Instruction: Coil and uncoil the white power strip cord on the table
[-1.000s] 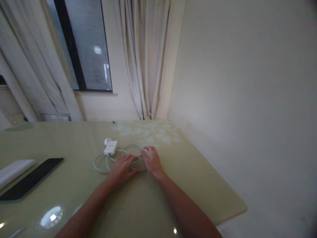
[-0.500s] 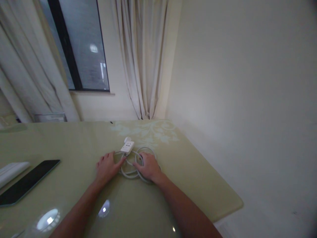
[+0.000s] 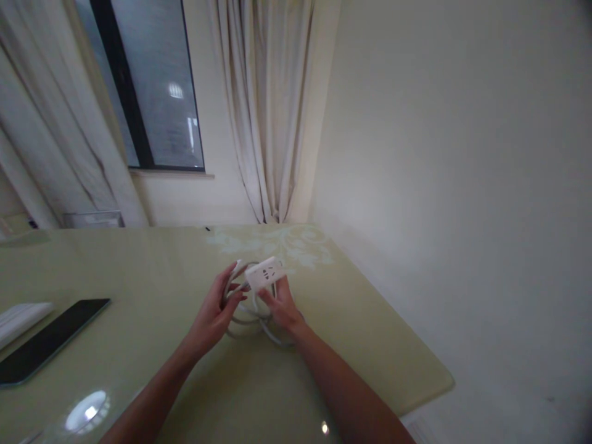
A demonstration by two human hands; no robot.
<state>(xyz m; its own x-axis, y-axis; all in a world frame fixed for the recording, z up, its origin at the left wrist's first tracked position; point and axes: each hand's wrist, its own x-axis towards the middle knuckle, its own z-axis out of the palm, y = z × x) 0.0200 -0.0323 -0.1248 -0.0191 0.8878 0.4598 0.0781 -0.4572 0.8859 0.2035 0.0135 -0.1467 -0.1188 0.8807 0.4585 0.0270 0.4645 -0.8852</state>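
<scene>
A small white power strip (image 3: 264,273) is lifted off the pale green table (image 3: 139,271), its socket face turned up. Its white cable (image 3: 250,320) hangs in loops under it, with the lowest loops resting on the table. My left hand (image 3: 213,313) curls around the cable loops on the left, fingers reaching up beside the strip. My right hand (image 3: 281,303) pinches the strip's lower edge and the cable from the right. Both forearms reach in from the bottom of the view.
A dark tablet (image 3: 46,339) lies flat at the left, with a white keyboard-like object (image 3: 18,317) beside it. The table's right edge (image 3: 416,345) runs close to a bare wall. Curtains (image 3: 268,111) and a window (image 3: 152,86) stand behind the table.
The power strip and cable loops, flat on the table before, are now gathered and lifted between both hands. My hands have closed in together on the bundle.
</scene>
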